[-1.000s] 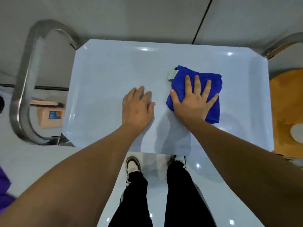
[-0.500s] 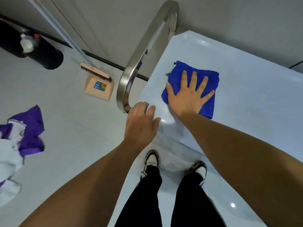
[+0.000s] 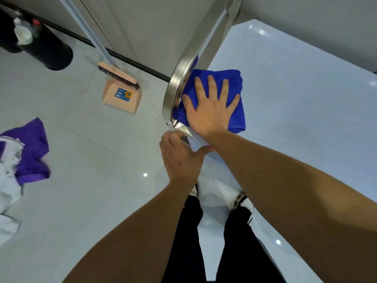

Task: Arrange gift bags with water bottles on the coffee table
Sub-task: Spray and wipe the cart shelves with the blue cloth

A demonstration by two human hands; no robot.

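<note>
The pale glossy coffee table (image 3: 295,82) fills the right half of the head view. A folded blue cloth (image 3: 234,86) lies at its left edge, against the curved steel frame (image 3: 183,64). My right hand (image 3: 212,105) presses flat on the cloth with fingers spread. My left hand (image 3: 180,156) grips the table's near left corner, thumb on top and fingers curled over the edge. No gift bags or water bottles are in view.
On the floor to the left stand a peach dustpan with brush (image 3: 122,92), a black bin (image 3: 51,52) and a purple and white heap of cloth (image 3: 26,152). My legs and shoes (image 3: 242,201) stand at the table's near edge. A wall runs behind.
My right hand has slid the blue cloth leftwards across the table to its left edge. My left hand left the tabletop and took hold of the near left corner. The view swung left.
</note>
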